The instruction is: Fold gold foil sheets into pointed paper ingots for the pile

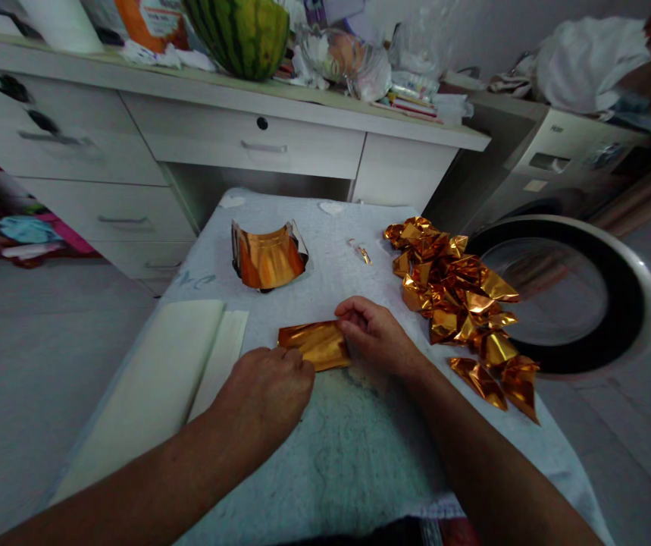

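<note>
A flat, folded strip of gold foil paper (319, 346) lies on the cloth-covered table between my hands. My left hand (271, 387) is closed over its left end, the fingertips hidden under the knuckles. At the right end, my right hand (374, 330) has its thumb and fingers curled together on the strip's upper corner. Beyond them stands a curved stack of gold foil sheets (271, 258). To the right lies a heap of folded gold foil pieces (455, 288), with a few scattered at its near end.
Pale paper sheets (154, 387) lie along the table's left side. Small gold scraps (364, 254) sit near the middle of the tablecloth (348, 470). Behind is a white drawer desk (302, 144) with a watermelon (239, 34) on top. A washing machine's open door (637, 296) borders the right side.
</note>
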Demonstrator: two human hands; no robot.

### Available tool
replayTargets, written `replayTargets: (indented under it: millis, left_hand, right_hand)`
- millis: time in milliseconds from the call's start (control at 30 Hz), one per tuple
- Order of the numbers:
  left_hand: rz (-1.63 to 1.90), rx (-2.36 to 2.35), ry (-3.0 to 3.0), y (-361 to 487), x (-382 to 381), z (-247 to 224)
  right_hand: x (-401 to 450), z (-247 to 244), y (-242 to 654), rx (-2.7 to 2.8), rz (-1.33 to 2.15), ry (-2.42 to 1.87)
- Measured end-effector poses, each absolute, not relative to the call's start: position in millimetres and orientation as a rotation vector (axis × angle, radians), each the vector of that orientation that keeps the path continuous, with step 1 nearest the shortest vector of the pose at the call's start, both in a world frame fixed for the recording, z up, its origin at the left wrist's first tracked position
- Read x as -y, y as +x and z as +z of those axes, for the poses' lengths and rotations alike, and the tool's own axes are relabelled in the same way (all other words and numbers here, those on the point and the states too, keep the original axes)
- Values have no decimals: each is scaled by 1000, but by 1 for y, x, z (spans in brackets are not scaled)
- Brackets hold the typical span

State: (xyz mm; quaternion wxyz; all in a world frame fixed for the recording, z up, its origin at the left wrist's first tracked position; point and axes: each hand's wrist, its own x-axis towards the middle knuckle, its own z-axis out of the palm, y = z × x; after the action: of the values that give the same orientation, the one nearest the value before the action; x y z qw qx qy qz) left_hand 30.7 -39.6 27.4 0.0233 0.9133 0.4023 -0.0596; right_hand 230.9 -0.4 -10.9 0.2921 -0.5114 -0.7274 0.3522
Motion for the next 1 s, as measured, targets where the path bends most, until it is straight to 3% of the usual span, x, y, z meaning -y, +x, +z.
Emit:
replayTargets:
  millis: [167, 533, 1000]
  left_hand:
    - [-79, -1325, 2879, 27, 35, 17]
    - [556, -1437, 2662, 13, 15, -13]
    - [460, -1439, 2466, 10, 7, -18]
  right_hand:
    - [-1, -20, 223, 2135, 451, -1486]
    - [1, -17, 217, 2241, 449, -1570]
    - [2, -16, 215, 2270, 459, -1505]
